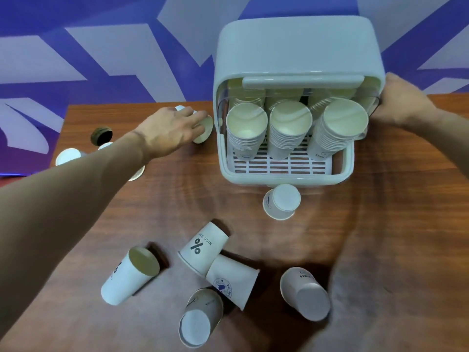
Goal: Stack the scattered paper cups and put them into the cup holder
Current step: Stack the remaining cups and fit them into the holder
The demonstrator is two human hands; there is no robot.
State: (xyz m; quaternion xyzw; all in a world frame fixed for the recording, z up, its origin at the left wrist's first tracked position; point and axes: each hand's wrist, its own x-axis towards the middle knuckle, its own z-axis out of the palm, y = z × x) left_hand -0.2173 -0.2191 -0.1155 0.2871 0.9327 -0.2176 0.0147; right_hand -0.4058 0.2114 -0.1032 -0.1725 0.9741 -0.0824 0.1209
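1. Nearest the person, five paper cups (203, 252) lie tipped over on the brown wooden bench (380, 212), some touching; bare wood separates this cluster from the rest.
2. One cup (281, 201) stands upside down just in front of the cup holder (297, 52).
3. The white cup holder holds three tilted stacks (289, 130) over its slatted tray, lid raised.
4. The right hand (403, 102) has its grip pressed on the holder's right edge.
5. The left hand (175, 128) has its grip closed round a tipped cup (204, 132) beside the holder's left wall.
6. More cups (67, 156) sit by the bench's far-left edge; behind is a purple-and-white wall (101, 47).
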